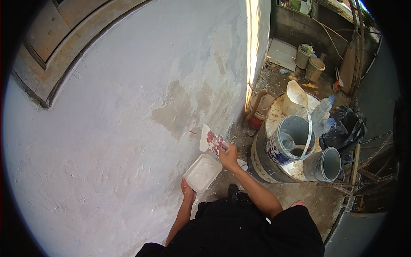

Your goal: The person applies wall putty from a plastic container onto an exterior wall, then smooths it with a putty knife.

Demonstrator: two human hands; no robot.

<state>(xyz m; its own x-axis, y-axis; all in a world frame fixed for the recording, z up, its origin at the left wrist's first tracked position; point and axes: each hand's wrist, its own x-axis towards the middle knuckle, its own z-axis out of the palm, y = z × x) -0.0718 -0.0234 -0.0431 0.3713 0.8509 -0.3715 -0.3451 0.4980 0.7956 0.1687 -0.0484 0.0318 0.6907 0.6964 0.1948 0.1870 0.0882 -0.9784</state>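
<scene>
Dark clothing [239, 231] speckled with pale spatter fills the lower edge, and both bare forearms rise out of it toward the wall [120, 128]. The left hand [187, 192] grips the near corner of a shallow white rectangular tray [203, 172], fingers curled under its rim and thumb on top, holding it tilted just off the wall; its inside is coated with pale putty. The right arm bends at the elbow and reaches forward above the tray. The right hand [229, 155] is closed around the handle of a broad putty knife [210, 140], whose flat blade, smeared white with reddish patches, is held up against the plaster beside a bare, grey-brown patch [177, 113]. To the right stands a large drum [274, 167] carrying an open paint bucket [291, 139], a smaller grey bucket [327, 165] and plastic bottles [322, 113].
</scene>
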